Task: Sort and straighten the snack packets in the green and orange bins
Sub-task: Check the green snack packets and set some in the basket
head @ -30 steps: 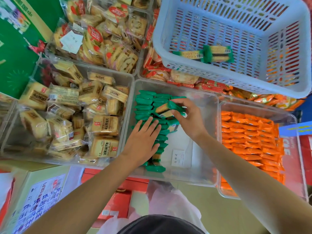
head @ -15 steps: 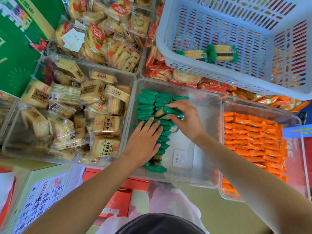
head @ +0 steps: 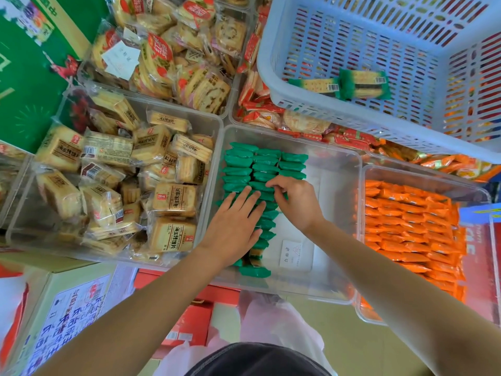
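Centre frame: left hand (head: pixel 235 223) flat, fingers straight, pressing green packets (head: pixel 238 161); right hand (head: pixel 298 204) just right, fingertips pinching one of them; packet long axes horizontal, columns running up-frame

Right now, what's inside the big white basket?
Two green-edged packets lie side by side on the basket floor. Its right part runs out of view, so anything there cannot be seen.

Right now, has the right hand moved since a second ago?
Yes. Against the far wall of the clear bin, the right hand has come down and leftward, toward the left hand, its curled fingers now on the green packets.
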Demonstrator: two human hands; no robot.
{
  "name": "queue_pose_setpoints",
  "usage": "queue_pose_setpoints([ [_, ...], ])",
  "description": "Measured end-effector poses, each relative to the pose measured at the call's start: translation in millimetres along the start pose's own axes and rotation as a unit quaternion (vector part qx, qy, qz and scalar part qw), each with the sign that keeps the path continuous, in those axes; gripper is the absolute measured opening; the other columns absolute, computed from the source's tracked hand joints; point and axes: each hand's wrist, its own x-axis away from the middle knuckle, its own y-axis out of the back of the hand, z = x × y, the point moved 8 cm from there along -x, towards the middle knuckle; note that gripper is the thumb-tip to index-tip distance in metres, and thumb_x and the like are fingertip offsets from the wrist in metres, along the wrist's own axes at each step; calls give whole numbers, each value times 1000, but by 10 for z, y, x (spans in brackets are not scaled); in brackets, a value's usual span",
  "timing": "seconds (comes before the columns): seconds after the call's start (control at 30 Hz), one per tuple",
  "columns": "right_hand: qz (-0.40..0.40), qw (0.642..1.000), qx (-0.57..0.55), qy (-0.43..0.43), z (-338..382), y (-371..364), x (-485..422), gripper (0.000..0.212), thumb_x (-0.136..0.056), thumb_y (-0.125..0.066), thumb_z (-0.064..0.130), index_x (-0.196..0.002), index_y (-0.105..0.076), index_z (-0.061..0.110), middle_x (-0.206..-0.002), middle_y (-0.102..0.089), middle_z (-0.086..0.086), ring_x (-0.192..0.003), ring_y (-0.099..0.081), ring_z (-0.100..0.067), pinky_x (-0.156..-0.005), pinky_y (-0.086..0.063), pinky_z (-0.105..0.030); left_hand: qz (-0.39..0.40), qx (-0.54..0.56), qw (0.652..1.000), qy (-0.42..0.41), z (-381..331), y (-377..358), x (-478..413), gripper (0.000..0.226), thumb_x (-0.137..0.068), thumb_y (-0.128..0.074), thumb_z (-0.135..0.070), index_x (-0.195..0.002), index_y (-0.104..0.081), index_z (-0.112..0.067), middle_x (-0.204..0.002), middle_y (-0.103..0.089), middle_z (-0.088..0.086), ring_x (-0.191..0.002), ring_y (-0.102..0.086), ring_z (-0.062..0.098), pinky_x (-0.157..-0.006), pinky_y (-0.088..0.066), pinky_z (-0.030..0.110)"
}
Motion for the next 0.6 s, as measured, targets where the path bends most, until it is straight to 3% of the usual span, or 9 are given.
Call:
queue_pose_setpoints([
  [0.07, 4, 1000, -5, 9, -11, 30, 6, 23, -87, -58, -5, -100, -73, 8, -94, -74, -5, -79, -69, -19, -74, -58, -32, 6, -3, 1000, 7, 8, 35, -40, 67, -95, -52, -43, -149, -36, -7, -157, -31, 14, -146, -25, 32, -119, -25, 48],
  [0.2, -46, 999, -19, -2, -95, 164, -42, 20, -89, -59, -3, -101, -72, 6, -95, -67, -8, -81, -63, -22, -71, -55, -31, 61, -47, 997, 18, 62, -40, -109, 71, -103, -23, -49, -156, 4, -10, -164, 9, 7, -150, 10, 30, -123, 0, 47],
  [0.4, -10, 995, 77, -59, -262, 5, -194, 17, -81, -74, 10, -98, -75, 8, -95, -63, -9, -91, -59, -28, -70, -48, -33, 96, -72, 992, 26, 79, -87, -89, 70, -104, -16, -50, -155, 11, -10, -163, 16, 7, -150, 16, 28, -122, 2, 47],
  [0.5, -1, 996, 77, -45, -221, -1, -257, 9, -79, -73, 7, -88, -74, 9, -92, -64, -9, -87, -58, -28, -68, -51, -36, 108, -67, 991, 32, 87, -81, -94, 69, -104, -15, -50, -154, 11, -11, -163, 16, 6, -149, 17, 27, -122, 3, 47],
  [0.6, -12, 999, 8, -41, -193, 70, -292, 5, -82, -71, 5, -82, -70, 10, -88, -61, -2, -78, -56, -17, -67, -51, -34, 117, -66, 990, 33, 92, -86, -90, 70, -104, -15, -50, -154, 12, -11, -163, 16, 6, -149, 18, 28, -122, 3, 47],
])
